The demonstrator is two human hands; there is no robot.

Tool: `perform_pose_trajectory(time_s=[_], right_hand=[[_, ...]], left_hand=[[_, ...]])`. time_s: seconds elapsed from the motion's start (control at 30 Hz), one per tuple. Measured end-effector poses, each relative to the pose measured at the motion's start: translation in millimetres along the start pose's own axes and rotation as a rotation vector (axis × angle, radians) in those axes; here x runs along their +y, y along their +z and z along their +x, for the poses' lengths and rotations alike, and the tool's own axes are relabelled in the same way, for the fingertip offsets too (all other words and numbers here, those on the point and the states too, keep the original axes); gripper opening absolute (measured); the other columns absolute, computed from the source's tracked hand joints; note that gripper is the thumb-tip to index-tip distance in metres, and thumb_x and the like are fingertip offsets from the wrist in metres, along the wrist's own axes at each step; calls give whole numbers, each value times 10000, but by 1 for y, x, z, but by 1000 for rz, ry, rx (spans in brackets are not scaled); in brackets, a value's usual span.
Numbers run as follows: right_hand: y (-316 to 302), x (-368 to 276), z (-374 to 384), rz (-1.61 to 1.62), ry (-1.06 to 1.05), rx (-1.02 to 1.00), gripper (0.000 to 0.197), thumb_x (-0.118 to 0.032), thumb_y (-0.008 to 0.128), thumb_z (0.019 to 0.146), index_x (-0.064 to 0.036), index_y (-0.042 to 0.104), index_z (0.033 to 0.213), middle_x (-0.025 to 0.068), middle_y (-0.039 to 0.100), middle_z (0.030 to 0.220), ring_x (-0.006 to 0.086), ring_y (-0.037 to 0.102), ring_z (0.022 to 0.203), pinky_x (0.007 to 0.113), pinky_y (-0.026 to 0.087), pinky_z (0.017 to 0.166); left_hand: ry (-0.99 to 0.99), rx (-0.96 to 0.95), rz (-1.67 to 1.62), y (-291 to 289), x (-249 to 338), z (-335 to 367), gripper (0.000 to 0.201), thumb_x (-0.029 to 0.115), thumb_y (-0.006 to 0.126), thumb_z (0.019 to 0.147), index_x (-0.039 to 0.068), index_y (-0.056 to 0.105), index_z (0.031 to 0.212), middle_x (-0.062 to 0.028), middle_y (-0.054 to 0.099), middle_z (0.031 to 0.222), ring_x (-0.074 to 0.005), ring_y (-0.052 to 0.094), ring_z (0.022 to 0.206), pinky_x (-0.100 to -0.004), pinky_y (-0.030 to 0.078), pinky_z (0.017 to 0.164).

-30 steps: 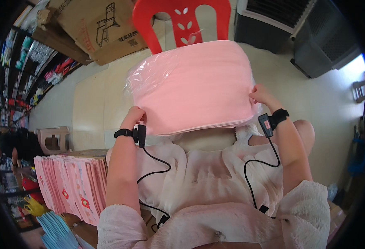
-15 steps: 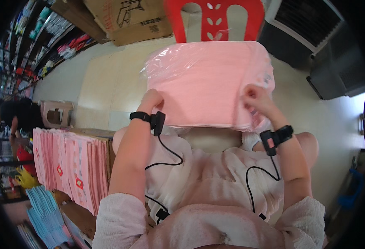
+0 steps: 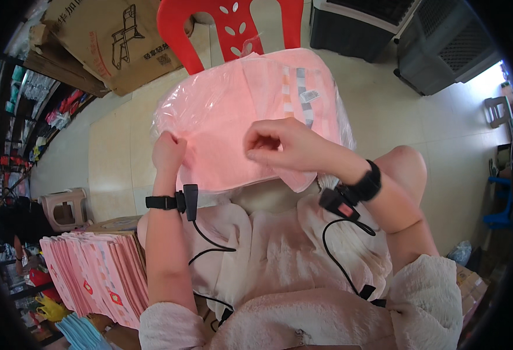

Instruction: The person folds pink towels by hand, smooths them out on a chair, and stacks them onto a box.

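Hands apart, both at the stack of pink towels. Left hand curled at the near-left edge, fingertips turned in to the cloth; cannot tell whether it pinches any. Right hand bent over the middle of the stack, thumb and forefinger making a loose ring; whether cloth is caught at the tips, cannot tell.

Stack stands on a red plastic chair, its far edge in front of the backrest; seat itself hidden beneath. Top towel's right part turned up toward the middle, showing checked bands and a small white label. Clear plastic film wrinkled at the far-left corner, more down the right edge.

Handling, my judgement: single towel light, limp, not fragile; sags between two grips, so best taken by two corners or pinched along the free edge. Nap should grip skin well and may drag the layer below. Film slippery, easily picked up by mistake. Whole stack likely heavy and apt to shear; lift from underneath.

Farther out: upright row of folded pink towels lower left, light blue cloths beyond its near end, brown carton left of the backrest, grey air cooler right.
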State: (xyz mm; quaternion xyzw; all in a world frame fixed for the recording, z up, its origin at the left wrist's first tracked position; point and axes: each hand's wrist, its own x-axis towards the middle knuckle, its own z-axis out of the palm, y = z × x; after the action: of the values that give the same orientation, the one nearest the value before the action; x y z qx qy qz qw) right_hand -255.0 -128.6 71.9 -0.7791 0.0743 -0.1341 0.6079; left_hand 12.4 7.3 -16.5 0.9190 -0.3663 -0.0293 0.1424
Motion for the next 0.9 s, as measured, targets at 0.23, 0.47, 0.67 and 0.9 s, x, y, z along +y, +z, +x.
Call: perform_pose_trajectory(time_s=[0.23,0.47,0.67,0.9], right_hand=[[35,-115,-41,98,-671,20,106,-92,531,788,-45,559,878,89,578,742,175,559,642,258,445,570],[36,-115,-59,177,-829,175,101,-86,528,784,-36,562,866,85,577,745,170,556,637,260,444,574],[37,-114,-62,173,-844,198,98,-80,526,781,-29,564,855,82,576,748,165,554,633,262,444,578],[41,-113,-55,182,-861,173,95,-74,523,777,-20,567,842,78,576,751,160,551,629,264,444,582]], left_hand=[[527,-504,-853,6,102,-45,166,153,606,759,12,518,767,-60,536,685,-156,527,641,-287,437,576],[326,-521,-650,31,82,-13,183,165,614,754,1,539,786,-68,576,687,-146,555,628,-262,442,584],[311,-456,-606,43,73,-15,177,203,603,738,36,560,777,-101,589,678,-204,574,617,-303,449,583],[343,-402,-502,40,78,-22,199,235,588,723,43,555,760,-116,593,695,-262,582,656,-347,450,591]])
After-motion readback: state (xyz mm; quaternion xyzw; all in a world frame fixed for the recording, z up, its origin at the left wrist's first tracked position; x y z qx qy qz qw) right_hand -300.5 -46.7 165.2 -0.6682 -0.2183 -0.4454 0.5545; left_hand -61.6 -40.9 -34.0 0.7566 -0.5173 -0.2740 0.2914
